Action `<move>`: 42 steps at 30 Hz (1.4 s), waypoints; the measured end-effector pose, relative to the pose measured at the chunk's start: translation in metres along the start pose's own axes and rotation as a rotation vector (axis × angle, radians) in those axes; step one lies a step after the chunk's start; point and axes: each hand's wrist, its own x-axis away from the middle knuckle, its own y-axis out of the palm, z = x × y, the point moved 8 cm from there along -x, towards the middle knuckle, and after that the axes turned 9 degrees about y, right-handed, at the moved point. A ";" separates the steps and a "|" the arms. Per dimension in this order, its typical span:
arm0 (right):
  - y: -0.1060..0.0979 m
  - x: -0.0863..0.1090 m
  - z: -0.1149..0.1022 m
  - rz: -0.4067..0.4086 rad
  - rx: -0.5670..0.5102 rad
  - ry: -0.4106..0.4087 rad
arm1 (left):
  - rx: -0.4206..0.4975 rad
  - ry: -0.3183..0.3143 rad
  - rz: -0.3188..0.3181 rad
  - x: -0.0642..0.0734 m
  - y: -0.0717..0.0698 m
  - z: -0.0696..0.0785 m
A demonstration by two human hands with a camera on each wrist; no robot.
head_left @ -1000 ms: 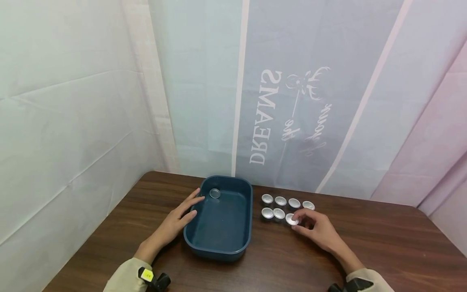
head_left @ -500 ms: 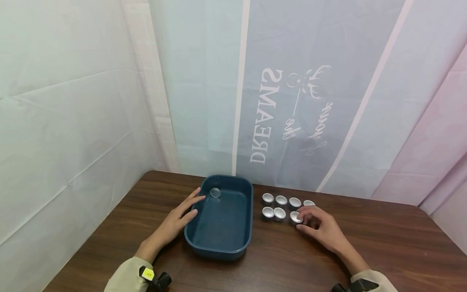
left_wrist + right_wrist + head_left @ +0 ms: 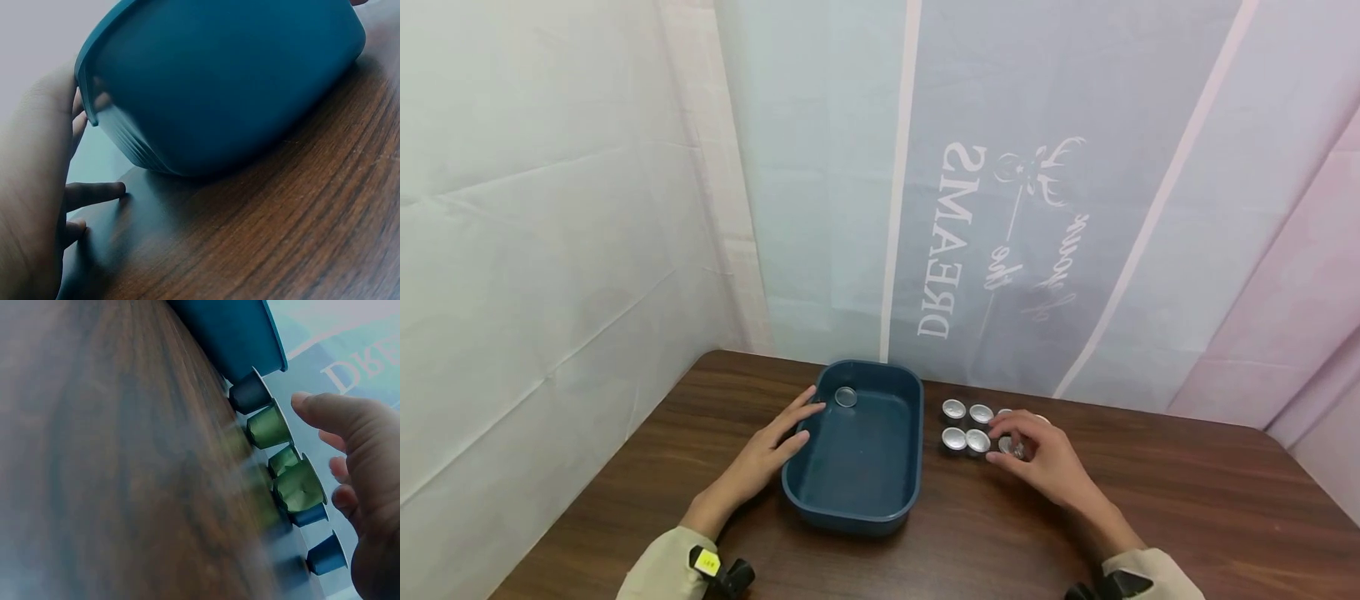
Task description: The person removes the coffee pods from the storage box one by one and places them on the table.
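A dark blue plastic bin stands left of the middle of the table. My left hand rests on its left rim with fingers spread, some reaching over the edge; the left wrist view shows the bin's outer wall. Coffee capsules with silver foil tops stand to the right in two rows, such as the front-left capsule. Over the right end hovers my right hand, thumb and fingers apart, around the third front capsule and partly hiding it. A green capsule shows near the thumb, apart from it.
A small round pale-rimmed object lies in the bin's far left corner. The brown wooden table ends at a hanging printed cloth behind. Capsule bodies are green or blue, like the blue capsule at the end.
The third front capsule was slid a little to the right, away from its neighbour, by my right hand. Those fingers have since opened and shifted left. My left hand has stayed put.
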 end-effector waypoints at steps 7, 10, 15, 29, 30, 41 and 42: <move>0.007 -0.008 0.000 -0.023 0.017 -0.043 | 0.001 -0.002 -0.001 0.000 0.000 -0.001; 0.012 -0.011 0.001 -0.053 0.013 -0.051 | -0.001 0.003 0.000 0.000 0.000 -0.001; 0.018 -0.013 0.005 -0.090 0.039 -0.029 | 0.005 0.017 0.000 0.000 0.001 0.001; 0.022 -0.013 0.006 -0.110 0.064 -0.057 | 0.004 0.018 0.004 0.000 0.000 -0.001; 0.021 -0.013 0.006 -0.110 0.061 -0.060 | 0.005 0.018 0.004 0.000 0.001 -0.001; 0.022 -0.011 0.003 -0.144 0.041 -0.098 | 0.001 0.019 0.005 0.000 0.001 -0.002; 0.023 -0.010 0.003 -0.148 0.043 -0.102 | -0.001 0.016 0.005 0.000 0.000 -0.002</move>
